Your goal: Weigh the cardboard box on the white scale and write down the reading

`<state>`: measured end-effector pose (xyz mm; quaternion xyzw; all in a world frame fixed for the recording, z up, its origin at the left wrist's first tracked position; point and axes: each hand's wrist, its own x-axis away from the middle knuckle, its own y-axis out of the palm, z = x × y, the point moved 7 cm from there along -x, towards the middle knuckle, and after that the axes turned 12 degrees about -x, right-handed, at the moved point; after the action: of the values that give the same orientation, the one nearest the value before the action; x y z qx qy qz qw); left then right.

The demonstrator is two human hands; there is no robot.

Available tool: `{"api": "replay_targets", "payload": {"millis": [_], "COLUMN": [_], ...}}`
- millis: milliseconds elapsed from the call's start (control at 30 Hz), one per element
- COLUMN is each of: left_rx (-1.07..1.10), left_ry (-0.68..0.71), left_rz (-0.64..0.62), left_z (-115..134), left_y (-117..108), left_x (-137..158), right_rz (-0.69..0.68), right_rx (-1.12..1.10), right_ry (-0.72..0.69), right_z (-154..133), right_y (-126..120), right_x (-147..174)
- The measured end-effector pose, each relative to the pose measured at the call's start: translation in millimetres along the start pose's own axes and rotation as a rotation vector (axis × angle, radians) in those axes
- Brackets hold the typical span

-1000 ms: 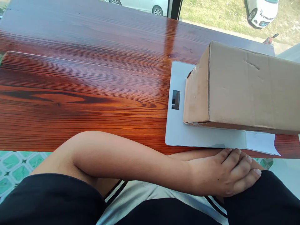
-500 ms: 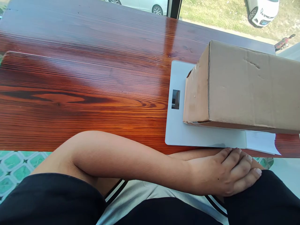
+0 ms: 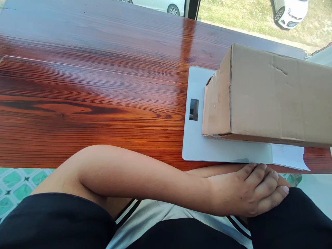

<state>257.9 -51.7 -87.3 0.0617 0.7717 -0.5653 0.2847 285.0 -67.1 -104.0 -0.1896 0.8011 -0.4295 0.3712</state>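
Note:
My left forearm lies crossed in front of my body, over my right forearm [image 3: 202, 171]. My left hand [image 3: 254, 193] rests on my right arm near the elbow and black sleeve, its fingers extended and slightly bent, holding no object. My right hand is hidden behind my left arm. Just beyond my left hand, a closed cardboard box [image 3: 269, 93] sits on a white flat scale [image 3: 193, 145]. The scale's small display [image 3: 194, 109] looks dark, with no readable digits. White paper sheets [image 3: 289, 157] stick out at the scale's right end, below the box.
Both stand on a glossy red-brown wooden table [image 3: 90, 128], whose near edge runs just past my arms. A window with a dark frame post [image 3: 192, 9] is behind it. White cars [image 3: 290, 14] are parked outside. Green-and-white patterned floor [image 3: 15, 183] shows at lower left.
The view has shifted very slightly. My arms, the box, the scale and the papers hold their places. A reddish patterned object outside at the far right is now mostly out of view.

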Motion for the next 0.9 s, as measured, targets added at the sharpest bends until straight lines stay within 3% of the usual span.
{"api": "replay_targets", "payload": {"millis": [100, 233, 400, 600, 900], "left_rx": [0.003, 0.005, 0.001, -0.009, 0.004], "left_ry": [0.000, 0.008, 0.012, 0.009, 0.024], "left_rz": [0.005, 0.003, -0.002, -0.010, -0.036], "left_z": [0.7, 2.1, 2.5, 0.2, -0.6], "left_y": [0.3, 1.4, 1.7, 0.0, -0.1], "left_x": [0.2, 0.0, -0.1, 0.5, -0.1], "right_rz": [0.298, 0.421, 0.435, 0.294, 0.233], "right_rx": [0.257, 0.304, 0.308, 0.262, 0.255], "right_ry": [-0.120, -0.193, -0.192, -0.140, -0.116], "right_z": [-10.5, -10.8, -10.7, -10.1, -9.8], "right_y": [0.0, 7.7, 4.4, 4.5, 2.9], "right_x": [6.2, 5.5, 5.3, 5.6, 6.3]}}
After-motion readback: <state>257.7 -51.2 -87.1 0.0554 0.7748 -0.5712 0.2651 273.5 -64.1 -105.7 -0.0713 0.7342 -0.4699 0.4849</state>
